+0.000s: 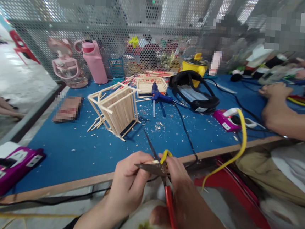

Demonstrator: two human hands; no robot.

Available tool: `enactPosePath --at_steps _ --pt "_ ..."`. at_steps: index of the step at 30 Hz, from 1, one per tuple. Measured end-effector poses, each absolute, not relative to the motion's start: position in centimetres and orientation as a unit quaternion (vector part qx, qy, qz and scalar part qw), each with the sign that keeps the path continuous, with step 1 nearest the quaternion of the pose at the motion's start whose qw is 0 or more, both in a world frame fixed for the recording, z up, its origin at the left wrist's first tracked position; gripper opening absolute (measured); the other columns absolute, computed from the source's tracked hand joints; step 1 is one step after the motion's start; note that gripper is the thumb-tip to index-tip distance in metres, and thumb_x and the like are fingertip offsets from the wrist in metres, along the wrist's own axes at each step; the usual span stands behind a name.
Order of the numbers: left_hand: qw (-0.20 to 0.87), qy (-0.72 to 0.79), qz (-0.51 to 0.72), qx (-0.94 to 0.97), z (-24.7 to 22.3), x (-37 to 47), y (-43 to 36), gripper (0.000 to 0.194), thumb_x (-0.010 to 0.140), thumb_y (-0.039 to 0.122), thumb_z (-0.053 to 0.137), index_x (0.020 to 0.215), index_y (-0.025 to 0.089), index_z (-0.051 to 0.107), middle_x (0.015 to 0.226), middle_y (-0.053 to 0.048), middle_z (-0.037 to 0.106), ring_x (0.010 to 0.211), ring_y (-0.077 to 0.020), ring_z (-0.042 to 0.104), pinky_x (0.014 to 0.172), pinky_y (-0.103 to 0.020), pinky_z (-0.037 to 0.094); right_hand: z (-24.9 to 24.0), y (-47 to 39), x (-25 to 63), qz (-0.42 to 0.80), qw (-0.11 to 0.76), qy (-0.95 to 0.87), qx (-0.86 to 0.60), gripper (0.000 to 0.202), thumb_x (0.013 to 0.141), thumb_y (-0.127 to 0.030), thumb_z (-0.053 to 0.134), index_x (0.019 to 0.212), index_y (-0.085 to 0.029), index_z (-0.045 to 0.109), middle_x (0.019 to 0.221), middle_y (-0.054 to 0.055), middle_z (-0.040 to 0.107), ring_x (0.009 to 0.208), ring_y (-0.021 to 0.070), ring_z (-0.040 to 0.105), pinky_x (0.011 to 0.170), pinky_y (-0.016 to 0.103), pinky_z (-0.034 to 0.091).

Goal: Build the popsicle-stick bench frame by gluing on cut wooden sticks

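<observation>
My right hand (180, 181) is wrapped round a pair of scissors (151, 169) with red handles, their blades spread apart. Close to the blades, my left hand (132, 182) is closed, thumb against fingers, on a small pale wooden stick (155, 161), mostly hidden by the fingers. A curled yellow piece (166, 155) shows beside my right fingers; its kind is unclear. Beyond my hands, a tilted frame model made of wooden sticks (119, 111) stands on the blue table (84, 158). Loose sticks (96, 124) lie at its left side.
Behind the model are a second stick structure (148, 85), a blue glue gun (160, 96) and a black headset (194, 93). Purple power strips (16, 168) sit at both sides. Pink bottles (95, 61) line the mesh panel. A co-worker's arm (283, 111) reaches in from the right.
</observation>
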State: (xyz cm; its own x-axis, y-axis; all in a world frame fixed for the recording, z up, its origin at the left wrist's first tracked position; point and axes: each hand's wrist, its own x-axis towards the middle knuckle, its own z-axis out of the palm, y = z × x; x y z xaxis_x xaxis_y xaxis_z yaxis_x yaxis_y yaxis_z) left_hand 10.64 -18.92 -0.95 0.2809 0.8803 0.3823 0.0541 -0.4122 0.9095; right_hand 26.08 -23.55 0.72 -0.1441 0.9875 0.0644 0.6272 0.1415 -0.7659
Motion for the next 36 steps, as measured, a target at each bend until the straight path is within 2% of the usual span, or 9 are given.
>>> enactPosePath --at_steps 6,11,13,17,22,24,30,36 --pt "0.376 0.338 0.489 0.711 -0.7 10.4 -19.0 0.019 0.087 0.01 0.052 0.083 0.02 0.067 0.075 -0.002 0.066 0.069 -0.0133 0.058 0.068 -0.022 0.042 0.5 -23.7 26.2 0.259 0.319 -0.716 -0.565 0.056 0.066 -0.061 0.064 0.1 -0.02 0.048 0.1 0.013 0.056 0.092 0.0314 0.055 0.079 0.048 0.049" --pt "0.398 0.327 0.488 0.705 -0.5 10.5 -19.0 0.018 0.089 0.013 0.051 0.082 0.021 0.066 0.071 -0.001 0.064 0.066 -0.0127 0.056 0.066 -0.022 0.041 0.2 -24.1 26.5 0.252 0.337 -0.73 -0.539 0.061 0.072 -0.053 0.061 0.12 -0.021 0.043 0.113 0.014 0.056 0.107 0.0332 0.053 0.09 0.049 0.046" --pt "0.415 0.325 0.482 0.7 -0.4 10.4 -19.0 0.018 0.09 0.015 0.05 0.081 0.021 0.065 0.069 0.0 0.063 0.065 -0.0116 0.055 0.066 -0.021 0.04 0.2 -24.1 26.5 0.263 0.343 -0.729 -0.531 0.062 0.073 -0.052 0.061 0.122 -0.02 0.04 0.114 0.015 0.055 0.107 0.0327 0.053 0.09 0.048 0.046" --pt "0.472 0.338 0.455 0.675 0.0 10.4 -18.9 0.023 0.092 0.021 0.049 0.073 0.018 0.061 0.064 0.0 0.059 0.061 -0.0103 0.053 0.061 -0.02 0.039 -0.1 -23.9 26.3 0.294 0.341 -0.713 -0.537 0.06 0.073 -0.058 0.059 0.116 -0.019 0.043 0.103 0.013 0.054 0.097 0.0305 0.055 0.084 0.048 0.047" --pt "0.606 0.337 0.423 0.583 0.0 10.4 -19.0 0.03 0.091 0.035 0.053 0.068 0.016 0.058 0.058 0.001 0.053 0.055 -0.0088 0.046 0.053 -0.021 0.034 -1.2 -23.7 26.4 0.239 0.355 -0.713 -0.555 0.076 0.069 -0.067 0.061 0.124 -0.02 0.037 0.11 0.014 0.05 0.104 0.0346 0.05 0.09 0.054 0.041" --pt "0.664 0.324 0.42 0.527 -0.1 10.5 -19.1 0.034 0.089 0.04 0.055 0.065 0.016 0.055 0.054 0.002 0.05 0.052 -0.0077 0.042 0.053 -0.021 0.032 -1.4 -23.8 26.5 0.22 0.352 -0.72 -0.556 0.079 0.069 -0.066 0.062 0.126 -0.019 0.034 0.109 0.014 0.049 0.103 0.0352 0.05 0.089 0.055 0.041" --pt "0.769 0.291 0.389 0.414 -0.1 10.8 -19.2 0.04 0.085 0.047 0.059 0.062 0.016 0.049 0.044 0.005 0.043 0.042 -0.005 0.033 0.045 -0.02 0.024 -0.4 -23.8 26.7 0.23 0.32 -0.737 -0.55 0.066 0.07 -0.049 0.065 0.121 -0.018 0.038 0.108 0.014 0.051 0.1 0.0325 0.05 0.088 0.052 0.042" --pt "0.762 0.273 0.388 0.441 -0.5 10.6 -19.0 0.04 0.088 0.043 0.055 0.061 0.016 0.044 0.047 0.005 0.041 0.043 -0.005 0.033 0.043 -0.019 0.025 0.2 -23.4 26.7 0.317 0.311 -0.703 -0.556 0.039 0.072 -0.044 0.062 0.099 -0.019 0.05 0.097 0.009 0.055 0.086 0.0254 0.052 0.076 0.04 0.044"
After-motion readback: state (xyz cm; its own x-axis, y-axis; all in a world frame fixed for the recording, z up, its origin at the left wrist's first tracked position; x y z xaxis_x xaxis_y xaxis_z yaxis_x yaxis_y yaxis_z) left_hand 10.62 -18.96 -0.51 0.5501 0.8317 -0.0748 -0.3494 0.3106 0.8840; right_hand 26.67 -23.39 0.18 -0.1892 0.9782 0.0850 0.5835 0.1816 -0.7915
